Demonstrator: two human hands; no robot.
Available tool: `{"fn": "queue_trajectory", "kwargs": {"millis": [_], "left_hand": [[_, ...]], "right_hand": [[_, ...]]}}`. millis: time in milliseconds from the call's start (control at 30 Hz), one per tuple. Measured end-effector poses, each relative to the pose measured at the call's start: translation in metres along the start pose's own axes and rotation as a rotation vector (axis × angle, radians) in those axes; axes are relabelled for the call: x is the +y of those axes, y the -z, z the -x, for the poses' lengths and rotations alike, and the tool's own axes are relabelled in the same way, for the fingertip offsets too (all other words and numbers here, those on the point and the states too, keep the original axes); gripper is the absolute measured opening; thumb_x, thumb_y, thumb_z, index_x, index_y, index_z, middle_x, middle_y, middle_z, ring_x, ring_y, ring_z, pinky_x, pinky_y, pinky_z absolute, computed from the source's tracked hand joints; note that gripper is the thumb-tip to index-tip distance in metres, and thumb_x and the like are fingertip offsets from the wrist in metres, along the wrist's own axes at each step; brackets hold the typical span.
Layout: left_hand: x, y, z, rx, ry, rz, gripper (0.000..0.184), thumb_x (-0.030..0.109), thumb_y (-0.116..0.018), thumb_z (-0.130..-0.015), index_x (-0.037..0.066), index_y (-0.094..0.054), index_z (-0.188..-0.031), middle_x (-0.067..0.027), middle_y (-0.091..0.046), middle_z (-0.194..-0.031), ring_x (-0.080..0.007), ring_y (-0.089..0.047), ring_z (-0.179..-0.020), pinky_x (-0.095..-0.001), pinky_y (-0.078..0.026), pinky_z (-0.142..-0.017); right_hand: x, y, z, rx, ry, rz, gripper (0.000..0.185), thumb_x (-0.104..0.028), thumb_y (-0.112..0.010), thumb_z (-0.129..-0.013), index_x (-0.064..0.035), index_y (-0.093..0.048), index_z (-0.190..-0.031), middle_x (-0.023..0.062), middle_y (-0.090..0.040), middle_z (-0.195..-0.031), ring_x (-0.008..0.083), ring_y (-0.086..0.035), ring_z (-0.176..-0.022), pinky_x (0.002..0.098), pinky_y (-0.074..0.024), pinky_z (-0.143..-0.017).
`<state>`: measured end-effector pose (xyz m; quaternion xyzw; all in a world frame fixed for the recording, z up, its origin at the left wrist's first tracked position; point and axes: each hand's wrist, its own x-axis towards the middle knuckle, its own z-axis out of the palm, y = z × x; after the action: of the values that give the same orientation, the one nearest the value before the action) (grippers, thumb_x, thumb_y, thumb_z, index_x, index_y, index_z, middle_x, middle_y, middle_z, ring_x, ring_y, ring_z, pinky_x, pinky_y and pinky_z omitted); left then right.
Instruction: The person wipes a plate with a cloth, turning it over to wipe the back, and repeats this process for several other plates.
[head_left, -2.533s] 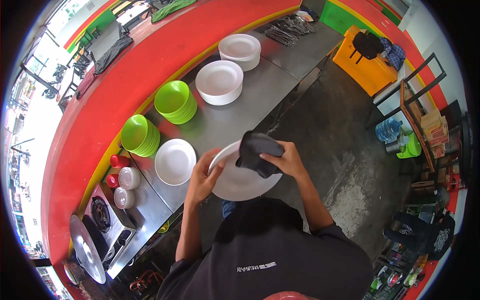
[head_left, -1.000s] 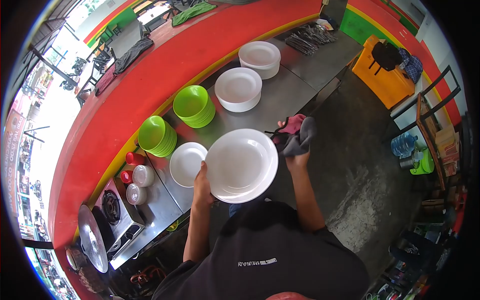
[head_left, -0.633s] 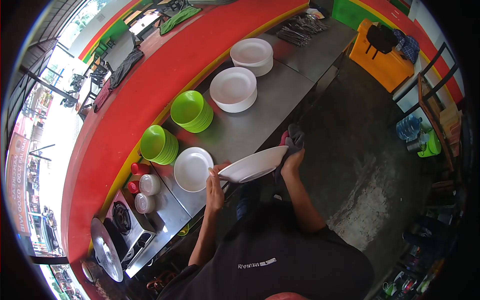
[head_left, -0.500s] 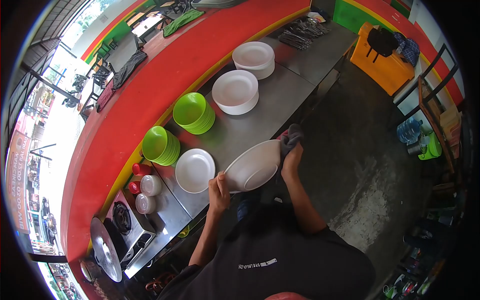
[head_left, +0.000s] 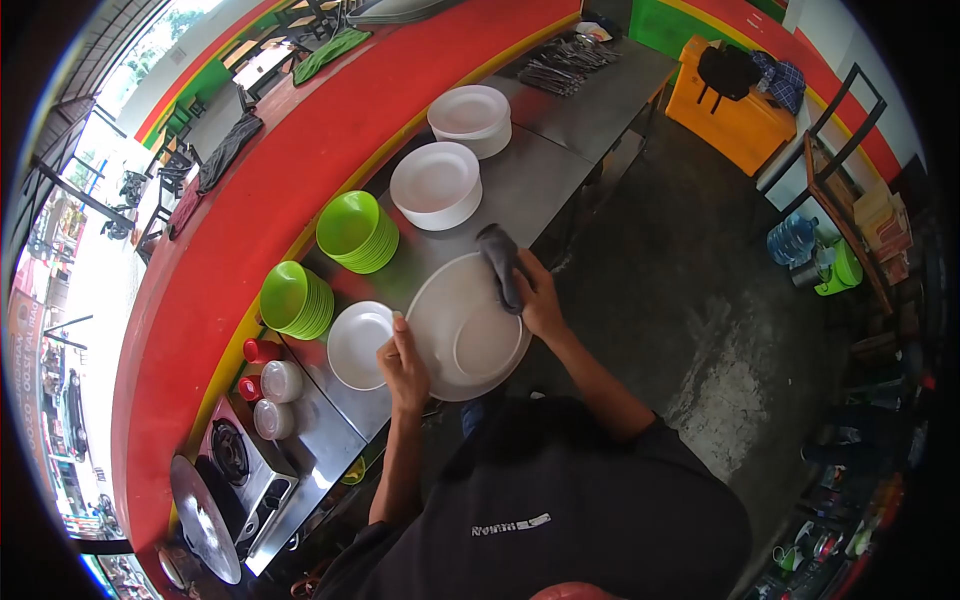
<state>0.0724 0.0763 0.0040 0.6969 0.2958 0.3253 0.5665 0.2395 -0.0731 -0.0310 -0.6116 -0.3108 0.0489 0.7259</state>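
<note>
My left hand [head_left: 404,368] is closed on the left rim of a white plate [head_left: 445,315], which is tilted so that its underside and round foot ring face me. In my right hand [head_left: 541,298] is a bunched dark grey cloth [head_left: 500,268], pressed against the upper right of the plate's underside. Just left of the held plate, another white plate [head_left: 358,345] lies face up on the steel counter [head_left: 540,165], partly covered by my left hand. Beyond it stand two stacks of green bowls [head_left: 350,225] and two stacks of white plates [head_left: 437,180].
Cutlery [head_left: 568,65] lies in a pile at the counter's far end. Lidded tubs [head_left: 281,381] and red containers stand beside a gas stove [head_left: 240,455] with a large metal lid [head_left: 203,520]. A red ledge [head_left: 300,150] borders the counter; an orange cabinet [head_left: 715,105] stands far right.
The plate has turned to show more of its underside. My right hand has brought the cloth from the right rim onto the underside, and the view has shifted slightly.
</note>
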Motion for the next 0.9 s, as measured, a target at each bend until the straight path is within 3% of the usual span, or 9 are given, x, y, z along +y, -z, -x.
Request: {"fn": "queue_trajectory", "kwargs": {"millis": [100,233,333,400,433,567,700,800,900], "left_hand": [[0.014,-0.005,-0.007,0.142,0.149,0.312,0.06,0.047,-0.039,-0.106,0.005,-0.056,-0.067,0.0036,-0.052,-0.06,-0.0078,-0.04,-0.053,-0.0289,-0.032,-0.048],[0.034,-0.034,-0.005,0.269,0.259,0.493,0.063,0.053,-0.035,-0.106,0.0,-0.063,-0.088,-0.0021,-0.062,-0.075,-0.0096,-0.053,-0.064,-0.0261,-0.044,-0.057],[0.025,-0.053,0.001,0.238,0.266,0.439,0.066,0.055,-0.033,-0.105,-0.002,-0.064,-0.095,-0.0039,-0.065,-0.08,-0.0106,-0.055,-0.067,-0.0263,-0.047,-0.061],[0.018,-0.062,0.004,0.176,0.259,0.341,0.069,0.056,-0.031,-0.105,-0.003,-0.064,-0.089,-0.0024,-0.063,-0.075,-0.0107,-0.052,-0.064,-0.0277,-0.044,-0.059],[0.012,-0.052,0.005,-0.006,0.317,0.205,0.07,0.055,-0.03,-0.106,0.0,-0.059,-0.075,0.0008,-0.054,-0.066,-0.0094,-0.044,-0.06,-0.0291,-0.038,-0.055],[0.017,-0.059,0.008,-0.14,0.099,0.038,0.067,0.052,-0.032,-0.107,0.001,-0.04,-0.064,0.0034,-0.037,-0.058,-0.0077,-0.033,-0.058,-0.0322,-0.027,-0.049],[0.008,-0.059,0.008,-0.189,0.089,-0.114,0.066,0.049,-0.036,-0.107,0.002,-0.029,-0.061,0.0038,-0.029,-0.055,-0.008,-0.026,-0.056,-0.0361,-0.019,-0.048],[0.007,-0.059,-0.002,-0.11,0.071,-0.109,0.067,0.05,-0.036,-0.107,0.002,-0.035,-0.06,0.0044,-0.033,-0.055,-0.0077,-0.029,-0.054,-0.0338,-0.022,-0.047],[-0.002,-0.059,-0.02,0.016,0.135,0.247,0.068,0.052,-0.036,-0.106,0.001,-0.053,-0.065,0.0025,-0.047,-0.058,-0.0087,-0.042,-0.054,-0.0299,-0.035,-0.049]], "right_hand": [[0.021,-0.01,0.036,0.11,-0.177,-0.273,0.039,-0.026,-0.056,-0.096,-0.0014,-0.059,-0.126,0.0225,-0.048,-0.137,0.035,-0.054,-0.122,0.0437,-0.039,-0.105],[-0.01,-0.025,0.064,0.086,0.252,0.364,0.044,-0.028,-0.058,-0.095,-0.0022,-0.058,-0.13,0.0338,-0.012,-0.158,0.05,-0.021,-0.145,0.0544,-0.0222,-0.116],[-0.024,-0.039,0.072,-0.069,0.284,0.58,0.05,-0.03,-0.063,-0.091,-0.0033,-0.057,-0.132,0.0378,-0.001,-0.157,0.058,0.004,-0.145,0.0636,-0.0097,-0.116],[-0.03,-0.043,0.066,-0.114,0.275,0.631,0.054,-0.027,-0.067,-0.085,-0.0028,-0.057,-0.132,0.0347,-0.004,-0.159,0.0606,0.002,-0.144,0.067,-0.0106,-0.114],[-0.031,-0.043,0.059,-0.127,0.255,0.636,0.054,-0.027,-0.067,-0.085,-0.0026,-0.058,-0.132,0.0333,-0.004,-0.159,0.0605,0.002,-0.144,0.0673,-0.0104,-0.114],[-0.027,-0.038,0.019,-0.153,0.128,0.598,0.048,-0.019,-0.065,-0.086,-0.0023,-0.059,-0.13,0.0256,0.002,-0.163,0.0576,0.006,-0.145,0.0623,-0.0085,-0.117],[0.006,-0.032,-0.03,0.032,-0.063,0.412,0.032,-0.015,-0.063,-0.087,0.0049,-0.064,-0.111,0.0271,-0.005,-0.162,0.0609,-0.009,-0.142,0.0607,-0.0161,-0.117],[0.002,-0.042,-0.016,-0.006,0.168,0.538,0.031,-0.016,-0.063,-0.087,0.0034,-0.065,-0.111,0.0279,-0.008,-0.161,0.06,-0.011,-0.143,0.0631,-0.0172,-0.115],[-0.018,-0.056,0.014,-0.22,0.34,0.629,0.04,-0.018,-0.062,-0.089,0.0015,-0.06,-0.123,0.0289,-0.007,-0.161,0.0565,-0.002,-0.146,0.0612,-0.0139,-0.117]]}}
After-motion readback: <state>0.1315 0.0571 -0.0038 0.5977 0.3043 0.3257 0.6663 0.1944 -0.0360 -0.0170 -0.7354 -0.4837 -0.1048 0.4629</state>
